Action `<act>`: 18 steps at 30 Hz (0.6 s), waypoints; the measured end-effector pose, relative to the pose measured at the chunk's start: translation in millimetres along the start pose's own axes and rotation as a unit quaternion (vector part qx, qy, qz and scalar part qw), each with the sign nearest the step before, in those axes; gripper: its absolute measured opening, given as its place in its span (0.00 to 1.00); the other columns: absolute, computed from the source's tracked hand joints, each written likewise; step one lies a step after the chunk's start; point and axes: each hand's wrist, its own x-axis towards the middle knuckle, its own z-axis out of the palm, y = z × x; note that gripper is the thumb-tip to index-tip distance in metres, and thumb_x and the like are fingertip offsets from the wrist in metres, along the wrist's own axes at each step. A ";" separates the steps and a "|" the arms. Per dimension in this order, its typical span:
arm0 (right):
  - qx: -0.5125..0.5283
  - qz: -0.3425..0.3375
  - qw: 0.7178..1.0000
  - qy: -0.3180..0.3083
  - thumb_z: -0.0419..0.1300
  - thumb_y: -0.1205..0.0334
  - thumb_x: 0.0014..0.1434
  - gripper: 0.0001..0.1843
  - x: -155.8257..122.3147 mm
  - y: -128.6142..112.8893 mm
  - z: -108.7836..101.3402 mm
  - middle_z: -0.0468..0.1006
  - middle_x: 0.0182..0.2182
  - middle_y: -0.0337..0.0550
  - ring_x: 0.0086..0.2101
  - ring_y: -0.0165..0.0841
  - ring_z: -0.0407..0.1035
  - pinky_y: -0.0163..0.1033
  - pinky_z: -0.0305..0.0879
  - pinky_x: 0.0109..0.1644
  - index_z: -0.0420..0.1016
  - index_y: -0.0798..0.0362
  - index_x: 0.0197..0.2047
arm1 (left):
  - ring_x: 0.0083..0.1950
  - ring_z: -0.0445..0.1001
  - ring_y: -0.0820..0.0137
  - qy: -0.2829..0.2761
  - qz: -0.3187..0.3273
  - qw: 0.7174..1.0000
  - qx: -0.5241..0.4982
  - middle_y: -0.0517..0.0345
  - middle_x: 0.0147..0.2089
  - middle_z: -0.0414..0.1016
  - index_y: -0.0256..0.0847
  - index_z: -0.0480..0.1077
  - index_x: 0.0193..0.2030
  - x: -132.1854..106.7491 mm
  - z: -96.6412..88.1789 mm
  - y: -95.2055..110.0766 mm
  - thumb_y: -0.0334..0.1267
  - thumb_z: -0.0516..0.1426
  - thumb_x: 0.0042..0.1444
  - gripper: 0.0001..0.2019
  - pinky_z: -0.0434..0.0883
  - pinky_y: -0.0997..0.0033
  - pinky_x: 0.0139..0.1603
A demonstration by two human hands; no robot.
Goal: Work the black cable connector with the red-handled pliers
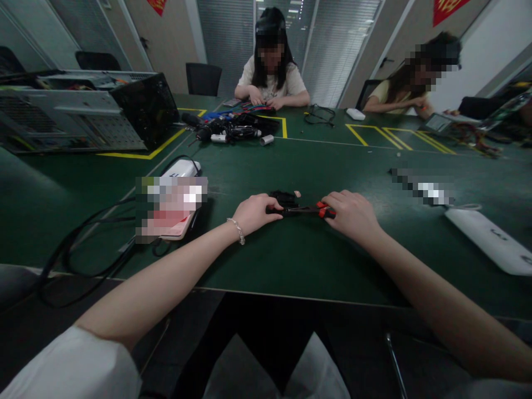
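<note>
My left hand (254, 212), with a bead bracelet on the wrist, is closed around a small black part (284, 199) lying on the green table (299, 255). My right hand (351, 214) grips the red handle of a slim tool (320, 209), a screwdriver or pliers, whose dark shaft points left into the black part. Both hands rest low on the table, close together near its middle.
A white device (490, 239) lies at right; another white box (182, 168) and black cables (83, 244) are at left. An open computer case (83, 111) stands far left. Two people sit across, with a pile of cables and tools (233, 128) before one.
</note>
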 end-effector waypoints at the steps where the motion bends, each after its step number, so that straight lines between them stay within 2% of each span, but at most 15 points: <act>1: 0.000 -0.001 1.000 0.000 0.56 0.63 0.48 0.13 0.1 -0.1 -0.1 0.74 0.35 0.47 0.33 0.37 0.63 0.39 0.54 0.33 0.71 0.55 0.39 | 0.36 0.68 0.70 -0.001 -0.002 1.000 -0.001 0.59 0.39 0.71 0.47 0.72 0.41 -0.2 -0.3 0.4 0.47 0.56 0.50 0.13 0.62 0.72 0.32; 18: 0.012 -0.006 1.000 0.002 0.55 0.62 0.49 0.13 0.2 0.8 0.2 0.74 0.35 0.46 0.34 0.36 0.63 0.39 0.55 0.34 0.70 0.55 0.39 | 0.38 0.69 0.69 -0.010 -0.009 1.000 -0.004 0.58 0.40 0.70 0.46 0.72 0.41 -1.7 -3.2 3.7 0.46 0.56 0.50 0.13 0.62 0.72 0.32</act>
